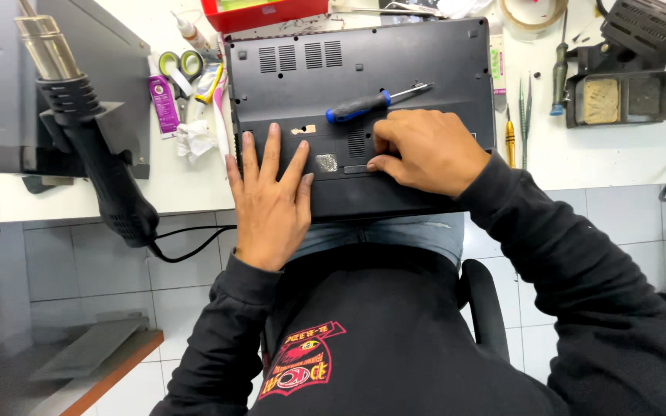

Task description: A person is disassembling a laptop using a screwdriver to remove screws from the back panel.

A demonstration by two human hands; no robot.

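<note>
Laptop (364,115), black, underside up: left hand (271,196) flat on it, fingers spread, gripping nothing; right hand (425,150) curled, fingertips pressing its panel; screwdriver (375,100) lies just beyond, untouched.

Screwdriver (375,102) across the laptop (425,54) base — bare plastic beyond.

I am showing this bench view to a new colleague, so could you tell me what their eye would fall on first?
First the upturned black laptop at the white bench's near edge, with the left hand flat on its base and the right hand fingering a small latch. A blue-handled screwdriver lies on the laptop, and a black hot-air gun hangs at far left.
</note>
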